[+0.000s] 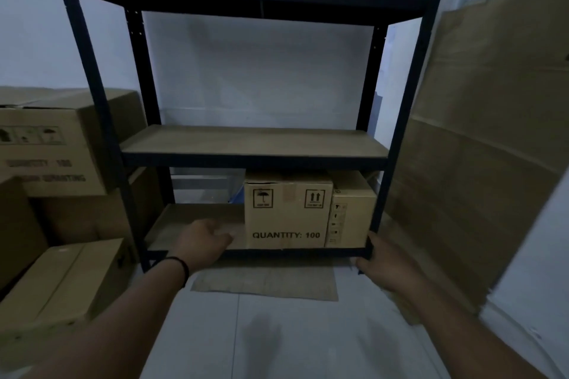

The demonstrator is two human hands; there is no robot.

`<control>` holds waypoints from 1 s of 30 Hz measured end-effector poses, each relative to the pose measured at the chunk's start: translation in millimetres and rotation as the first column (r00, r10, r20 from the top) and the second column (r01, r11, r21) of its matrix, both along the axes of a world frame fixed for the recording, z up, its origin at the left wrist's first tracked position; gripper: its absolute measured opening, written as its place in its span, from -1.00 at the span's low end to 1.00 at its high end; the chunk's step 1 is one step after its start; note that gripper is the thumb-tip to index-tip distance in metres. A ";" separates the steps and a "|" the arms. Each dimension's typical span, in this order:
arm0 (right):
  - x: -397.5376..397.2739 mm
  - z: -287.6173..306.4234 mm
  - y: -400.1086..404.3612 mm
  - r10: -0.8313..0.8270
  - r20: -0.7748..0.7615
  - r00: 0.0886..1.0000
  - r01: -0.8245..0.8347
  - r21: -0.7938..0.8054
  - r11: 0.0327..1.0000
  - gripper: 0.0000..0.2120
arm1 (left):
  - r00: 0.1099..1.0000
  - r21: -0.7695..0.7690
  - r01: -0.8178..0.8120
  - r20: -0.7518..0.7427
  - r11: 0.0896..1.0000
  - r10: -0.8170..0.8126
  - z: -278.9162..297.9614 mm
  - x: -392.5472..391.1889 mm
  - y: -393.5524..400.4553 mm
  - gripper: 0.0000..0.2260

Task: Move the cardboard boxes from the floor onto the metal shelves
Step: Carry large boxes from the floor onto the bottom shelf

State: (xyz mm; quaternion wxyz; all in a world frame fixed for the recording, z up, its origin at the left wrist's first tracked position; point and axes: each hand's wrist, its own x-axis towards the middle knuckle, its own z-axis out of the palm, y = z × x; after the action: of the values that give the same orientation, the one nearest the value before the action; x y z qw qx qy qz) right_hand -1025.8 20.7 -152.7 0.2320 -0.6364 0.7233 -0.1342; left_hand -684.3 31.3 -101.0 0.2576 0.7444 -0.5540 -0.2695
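Shelving (255, 157) against pale wall (255, 71), boxes (288, 212) on bottom shelf

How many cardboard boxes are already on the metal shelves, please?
2, both on the bottom shelf: the box marked QUANTITY: 100 at centre-right, and a narrower box touching its right side. Others could be hidden behind them.
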 end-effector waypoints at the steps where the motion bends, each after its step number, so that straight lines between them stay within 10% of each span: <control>1: 3.6 2.2 1.8 -0.005 -0.013 1.000 0.005 -0.005 1.000 -0.34 | 1.000 0.010 0.000 -0.006 1.000 0.000 -0.7 -0.6 -1.7 -0.60; 11: 29.0 91.9 -6.4 0.007 0.018 1.000 -0.008 0.056 0.998 -0.20 | 0.992 0.061 0.113 0.040 0.992 -0.116 70.2 4.0 -15.5 -0.49; 19: 32.0 280.2 2.2 -0.006 0.041 0.999 0.004 0.049 0.999 -0.39 | 0.991 0.075 0.131 -0.026 0.988 -0.130 262.3 13.0 1.1 -0.52; 24: 33.9 405.0 21.3 -0.032 -0.002 0.999 0.032 0.016 0.999 -0.46 | 0.975 0.065 0.220 -0.030 0.973 -0.218 395.1 12.4 17.4 -0.93; 30: 29.0 509.8 68.4 -0.033 0.041 0.999 0.037 -0.110 0.993 -0.64 | 0.972 -0.002 0.232 0.035 0.973 -0.232 486.0 15.8 54.1 -0.52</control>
State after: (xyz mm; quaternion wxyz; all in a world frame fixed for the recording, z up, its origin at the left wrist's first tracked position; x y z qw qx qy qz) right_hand -996.8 89.1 357.1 0.2082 -0.6328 0.7210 -0.1906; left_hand -668.5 85.4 384.9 0.2168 0.6784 -0.6424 -0.2831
